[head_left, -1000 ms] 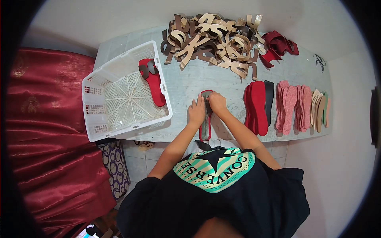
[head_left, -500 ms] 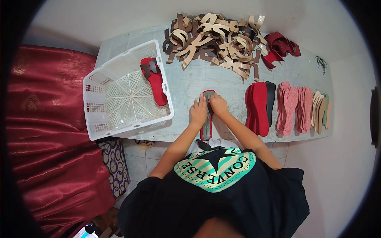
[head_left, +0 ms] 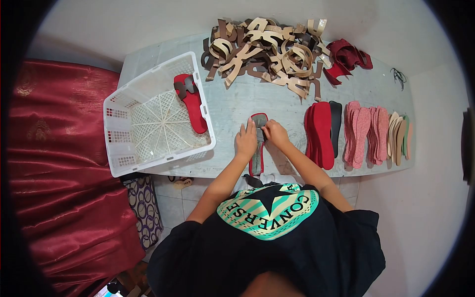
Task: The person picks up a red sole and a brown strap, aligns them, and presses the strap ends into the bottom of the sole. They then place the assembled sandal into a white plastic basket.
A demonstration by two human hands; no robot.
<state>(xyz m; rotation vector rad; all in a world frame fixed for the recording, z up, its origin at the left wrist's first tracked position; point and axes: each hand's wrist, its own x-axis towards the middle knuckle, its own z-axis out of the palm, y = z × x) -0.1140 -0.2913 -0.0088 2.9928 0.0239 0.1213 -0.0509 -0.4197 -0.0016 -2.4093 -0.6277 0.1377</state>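
A grey sole with a red edge lies bottom up on the table in front of me, its toe end away from me. A dark strap crosses its underside between my hands. My left hand rests along the sole's left side, fingers stretched forward and a little apart. On the right side my right hand is closed, its thumb and fingers pinching the end of the dark strap at the sole's edge.
A white basket at the left holds a red sole with a brown strap. Brown and beige straps are heaped at the back, beside dark red straps. Red soles, pink soles and other soles stand in rows at the right.
My right hand has shifted slightly and its fingers have drawn back to the sole's right edge. More of the sole's grey underside and the strap shows between my hands.
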